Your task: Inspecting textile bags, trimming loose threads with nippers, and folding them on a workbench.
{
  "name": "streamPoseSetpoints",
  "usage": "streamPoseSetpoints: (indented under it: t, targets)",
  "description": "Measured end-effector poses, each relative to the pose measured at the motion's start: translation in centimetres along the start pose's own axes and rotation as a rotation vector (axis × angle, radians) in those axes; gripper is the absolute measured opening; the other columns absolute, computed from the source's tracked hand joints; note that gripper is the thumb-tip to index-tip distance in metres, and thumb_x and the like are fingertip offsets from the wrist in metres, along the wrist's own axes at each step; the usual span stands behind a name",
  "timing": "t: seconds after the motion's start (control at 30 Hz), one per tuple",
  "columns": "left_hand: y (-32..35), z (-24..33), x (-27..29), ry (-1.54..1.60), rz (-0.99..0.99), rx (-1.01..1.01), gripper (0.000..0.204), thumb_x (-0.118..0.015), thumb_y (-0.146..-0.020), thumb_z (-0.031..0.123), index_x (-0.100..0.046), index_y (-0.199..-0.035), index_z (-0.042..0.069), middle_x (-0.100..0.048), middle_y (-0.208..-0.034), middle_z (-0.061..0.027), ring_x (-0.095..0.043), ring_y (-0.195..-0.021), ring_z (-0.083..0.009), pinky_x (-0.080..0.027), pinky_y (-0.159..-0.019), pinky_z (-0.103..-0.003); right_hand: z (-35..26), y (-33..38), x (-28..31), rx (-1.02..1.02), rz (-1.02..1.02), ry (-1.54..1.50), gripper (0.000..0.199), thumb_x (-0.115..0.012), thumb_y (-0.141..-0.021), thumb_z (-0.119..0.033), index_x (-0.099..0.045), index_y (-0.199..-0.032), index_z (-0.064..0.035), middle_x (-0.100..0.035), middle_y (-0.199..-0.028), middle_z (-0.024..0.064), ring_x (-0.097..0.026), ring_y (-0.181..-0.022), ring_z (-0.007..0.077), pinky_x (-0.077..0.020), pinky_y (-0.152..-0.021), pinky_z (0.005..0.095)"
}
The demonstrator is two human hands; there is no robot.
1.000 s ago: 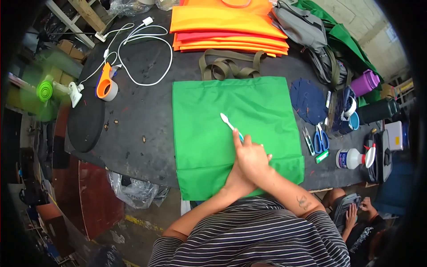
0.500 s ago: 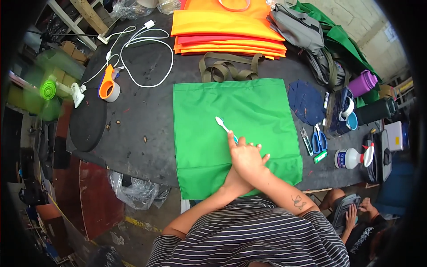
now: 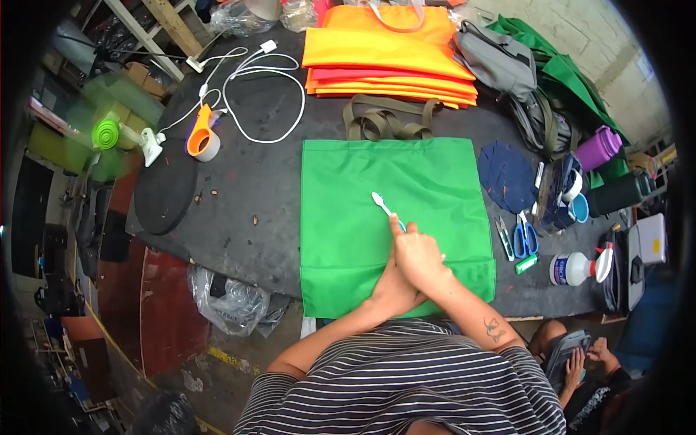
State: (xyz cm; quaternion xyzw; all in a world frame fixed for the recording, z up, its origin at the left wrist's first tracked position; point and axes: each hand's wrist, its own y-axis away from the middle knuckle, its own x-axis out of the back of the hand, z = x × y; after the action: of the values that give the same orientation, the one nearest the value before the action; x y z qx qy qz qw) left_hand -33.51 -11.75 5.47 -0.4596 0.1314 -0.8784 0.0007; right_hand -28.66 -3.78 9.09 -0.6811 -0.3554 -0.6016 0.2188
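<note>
A green fabric bag point(image 3: 333, 217) lies flat on the black table in front of me, its olive straps point(image 3: 388, 119) gathered at the far edge. My right hand point(image 3: 419, 257) is closed on a toothbrush point(image 3: 381, 204) over the bag. The white head points away and to the left, and my index finger lies along the handle, mostly hidden by the hand. My left hand point(image 3: 392, 286) crosses underneath the right one at the near part of the bag; most of its fingers are hidden.
Orange folded bags point(image 3: 388, 61) are stacked at the back. Scissors point(image 3: 523, 235), a cutter point(image 3: 505, 238) and a spray bottle point(image 3: 576, 268) lie right. A tape dispenser point(image 3: 203, 141), white cable point(image 3: 264, 138) and small green fan point(image 3: 106, 134) stand left. Another person's hand point(image 3: 575, 370) is at lower right.
The whole view has shifted, so the table's things sit farther right in the picture. Against the bag, the toothbrush and both crossed hands have barely moved.
</note>
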Motion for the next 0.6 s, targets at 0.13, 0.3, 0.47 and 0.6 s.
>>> streamPoseSetpoints:
  t: [0.13,0.3,0.47,0.6]
  targets:
    - [0.2,0.0,0.1,-0.001,-0.129,0.015,0.056,-0.044,-0.090,0.043,-0.039,-0.141,0.018,-0.045,-0.138,-0.0171,-0.027,-0.135,-0.0405,-0.006,-0.112,-0.061,0.1,-0.5,0.2,-0.004,0.027,-0.070,0.054,-0.049,-0.080,-0.002,-0.043,-0.133,0.0031,-0.058,-0.085,0.0232,-0.064,-0.063,0.0370,-0.0536,-0.054,0.0442]
    - [0.0,0.1,-0.1,-0.016,-0.038,-0.012,0.052,-0.045,-0.092,0.038,-0.041,-0.140,0.018,-0.047,-0.132,-0.0193,-0.037,-0.126,-0.0417,-0.019,-0.109,-0.059,-0.1,-0.3,0.0,0.010,0.025,-0.046,0.055,-0.050,-0.079,-0.001,-0.043,-0.133,0.0033,-0.058,-0.086,0.0232,-0.064,-0.064,0.0365,-0.0541,-0.055,0.0439]
    - [0.1,0.1,0.6,-0.127,-0.267,0.036,0.055,-0.043,-0.092,0.046,-0.042,-0.139,0.018,-0.040,-0.139,-0.0213,-0.031,-0.133,-0.0413,-0.015,-0.110,-0.060,1.8,-0.7,1.9,-0.006,0.061,-0.247,0.054,-0.048,-0.078,0.003,-0.048,-0.132,-0.0030,-0.060,-0.089,0.0259,-0.064,-0.074,0.0402,-0.0530,-0.063,0.0456]
    - [0.7,-0.3,0.9,0.099,0.043,0.033,0.062,-0.052,-0.090,0.042,-0.035,-0.143,0.014,-0.026,-0.147,-0.0238,-0.027,-0.136,-0.0394,-0.015,-0.111,-0.058,8.6,0.9,2.8,-0.330,0.560,-0.324,0.044,-0.042,-0.083,0.005,-0.054,-0.123,-0.0070,-0.062,-0.097,0.0242,-0.062,-0.084,0.0415,-0.0495,-0.071,0.0475]
